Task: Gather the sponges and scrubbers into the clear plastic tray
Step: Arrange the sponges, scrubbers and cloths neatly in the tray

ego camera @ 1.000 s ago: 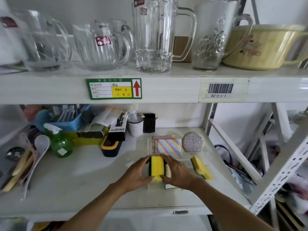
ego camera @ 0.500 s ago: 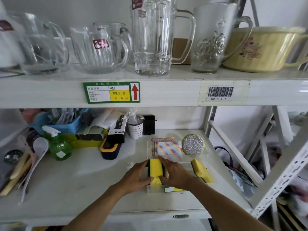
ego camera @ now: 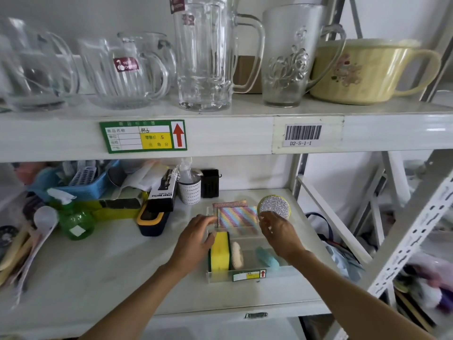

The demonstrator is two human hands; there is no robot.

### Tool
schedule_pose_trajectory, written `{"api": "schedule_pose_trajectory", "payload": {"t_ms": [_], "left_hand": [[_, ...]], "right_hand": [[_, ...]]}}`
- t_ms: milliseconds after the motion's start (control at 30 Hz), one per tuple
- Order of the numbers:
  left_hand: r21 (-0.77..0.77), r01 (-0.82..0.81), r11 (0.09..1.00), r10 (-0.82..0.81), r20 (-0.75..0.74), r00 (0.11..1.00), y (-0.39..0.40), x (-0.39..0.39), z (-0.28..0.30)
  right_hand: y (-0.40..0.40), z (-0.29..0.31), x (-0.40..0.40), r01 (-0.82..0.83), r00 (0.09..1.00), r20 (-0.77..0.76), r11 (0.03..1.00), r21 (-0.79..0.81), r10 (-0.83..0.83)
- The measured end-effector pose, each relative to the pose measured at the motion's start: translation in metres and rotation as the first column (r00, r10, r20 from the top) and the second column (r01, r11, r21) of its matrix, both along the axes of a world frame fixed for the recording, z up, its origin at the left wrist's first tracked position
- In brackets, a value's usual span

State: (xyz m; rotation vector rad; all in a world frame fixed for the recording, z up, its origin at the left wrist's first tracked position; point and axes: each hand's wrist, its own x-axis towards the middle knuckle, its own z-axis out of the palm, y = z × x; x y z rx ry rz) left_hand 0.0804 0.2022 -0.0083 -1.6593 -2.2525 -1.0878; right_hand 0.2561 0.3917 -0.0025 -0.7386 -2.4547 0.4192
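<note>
The clear plastic tray [ego camera: 220,278] sits near the front of the lower shelf. In it a yellow-and-green sponge [ego camera: 219,252] stands on edge at the left, with a beige scrubber [ego camera: 237,255] and a pale teal piece [ego camera: 267,259] beside it. Behind the tray lie a rainbow-striped cloth [ego camera: 237,216], a pinkish cloth [ego camera: 229,203] under it and a round silver scrubber [ego camera: 274,206]. My left hand [ego camera: 196,239] is by the tray's left side, its fingertips at the striped cloth's left edge. My right hand [ego camera: 279,234] hovers over the tray, fingers spread just below the silver scrubber. Neither hand holds anything.
A black-and-yellow box [ego camera: 153,220], a green spray bottle [ego camera: 74,220], a white cup [ego camera: 189,191] and a blue basket [ego camera: 85,185] crowd the shelf's left and back. Glass jugs [ego camera: 203,57] stand on the shelf above. Metal shelf braces [ego camera: 404,241] rise on the right.
Both hands have let go of the yellow sponge, which now stands in the tray, and moved back toward the striped cloth and silver scrubber.
</note>
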Motion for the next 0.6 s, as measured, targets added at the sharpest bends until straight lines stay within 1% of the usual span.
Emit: {"api": "schedule_pose_trajectory", "payload": {"t_ms": [67, 133, 200, 233, 300, 367, 467, 500, 600], "left_hand": [[-0.036, 0.037, 0.999, -0.039, -0.074, 0.996, 0.018, 0.012, 0.011], [-0.114, 0.103, 0.988, -0.122, -0.182, 0.976, 0.036, 0.023, 0.018], [-0.273, 0.159, 0.949, -0.236, -0.277, 0.931, 0.051, 0.035, 0.022], [-0.386, 0.158, 0.909, -0.289, -0.308, 0.906, 0.057, 0.042, 0.023], [-0.611, 0.09, 0.786, -0.382, -0.367, 0.848, 0.068, 0.055, 0.026], [-0.736, 0.007, 0.677, -0.451, -0.408, 0.794, 0.077, 0.066, 0.028], [-0.827, -0.085, 0.556, -0.481, -0.404, 0.778, 0.084, 0.07, 0.024], [-0.84, -0.111, 0.53, -0.48, -0.406, 0.778, 0.085, 0.069, 0.022], [-0.838, -0.164, 0.521, -0.462, -0.439, 0.771, 0.084, 0.064, 0.017]], "right_hand": [[0.003, 0.003, 0.003, 0.02, 0.998, 0.053, 0.999, 0.031, -0.022], [-0.001, 0.005, 0.004, -0.017, 0.988, 0.157, 0.999, 0.042, 0.01], [-0.012, 0.003, 0.003, -0.041, 0.952, 0.305, 0.998, 0.038, 0.027], [-0.018, 0.001, 0.001, -0.04, 0.917, 0.398, 0.998, 0.05, 0.017], [-0.029, -0.003, -0.003, -0.016, 0.832, 0.553, 0.996, 0.087, -0.034], [-0.036, -0.007, -0.006, -0.006, 0.769, 0.635, 0.992, 0.123, -0.074], [-0.039, -0.013, -0.01, -0.061, 0.701, 0.708, 0.98, 0.187, -0.091], [-0.04, -0.014, -0.01, -0.085, 0.682, 0.725, 0.974, 0.208, -0.095], [-0.041, -0.013, -0.012, -0.117, 0.647, 0.755, 0.964, 0.24, -0.109]]}}
